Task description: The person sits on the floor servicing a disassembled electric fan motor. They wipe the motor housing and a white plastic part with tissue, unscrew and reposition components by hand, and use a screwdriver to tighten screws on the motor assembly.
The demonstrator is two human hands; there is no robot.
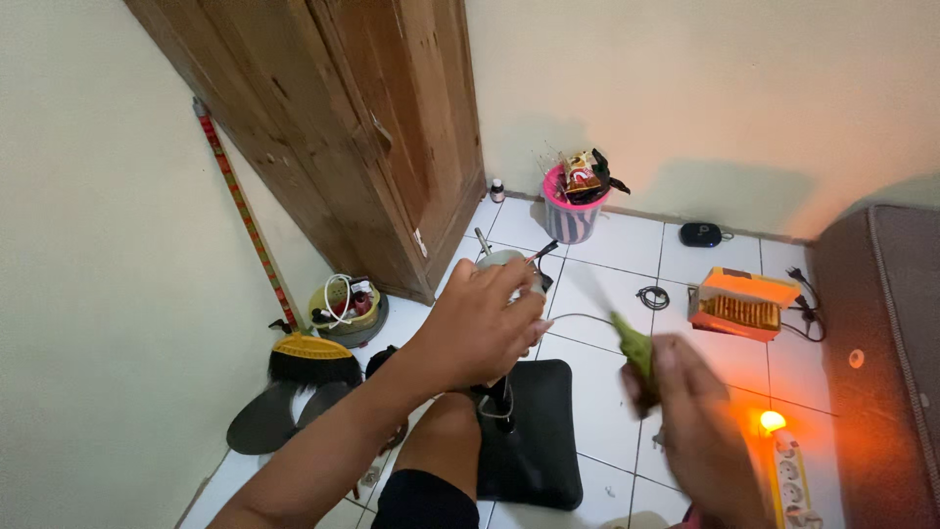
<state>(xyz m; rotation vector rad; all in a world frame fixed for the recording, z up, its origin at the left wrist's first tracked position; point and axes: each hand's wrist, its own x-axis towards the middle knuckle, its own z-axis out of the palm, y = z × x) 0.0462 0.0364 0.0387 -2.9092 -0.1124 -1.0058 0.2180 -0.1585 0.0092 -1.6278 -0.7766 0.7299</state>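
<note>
Two hands in my view: left hand (485, 328) clasped over one grey stand head (509, 263) above black base (534, 431); right hand (700, 421), blurred, pinching one green cloth (634, 345). One pink bin (571, 217) by wall.

Both arms are bare to the elbow, without sleeves, rings or watch. Dark shorts (423, 500) end above a bare knee (452, 431).
</note>
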